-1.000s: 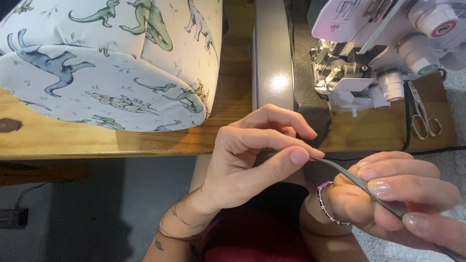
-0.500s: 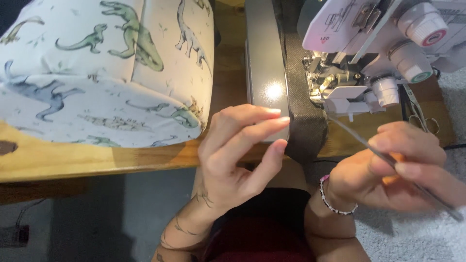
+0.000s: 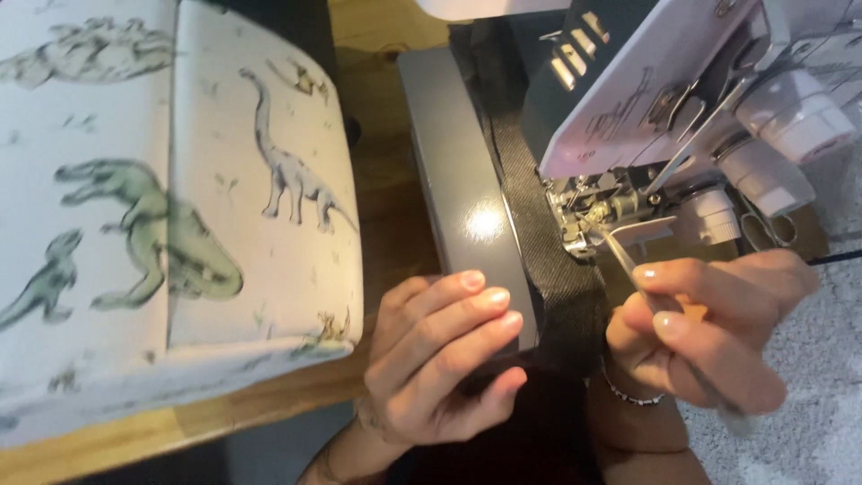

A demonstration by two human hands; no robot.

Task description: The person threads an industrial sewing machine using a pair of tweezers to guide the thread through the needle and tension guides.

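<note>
My left hand (image 3: pixel 444 355) rests with its fingers on the front edge of the sewing machine's grey bed (image 3: pixel 458 193), touching the black fabric strip (image 3: pixel 543 260) that runs under the foot. My right hand (image 3: pixel 709 323) pinches slim metal tweezers (image 3: pixel 633 265), their tip reaching into the needle area (image 3: pixel 588 220) of the pale pink overlock machine (image 3: pixel 682 90). A beaded bracelet (image 3: pixel 620 391) circles my right wrist.
A white box-shaped fabric bag printed with green dinosaurs (image 3: pixel 171 207) fills the left on the wooden table (image 3: pixel 386 207). Small scissors (image 3: pixel 763 229) lie behind the machine at right. Grey carpet (image 3: pixel 808 413) shows at lower right.
The view has closed in on the machine. My left hand went from mid-air onto the machine bed and black strip. My right hand carried the tweezers up to the needle area.
</note>
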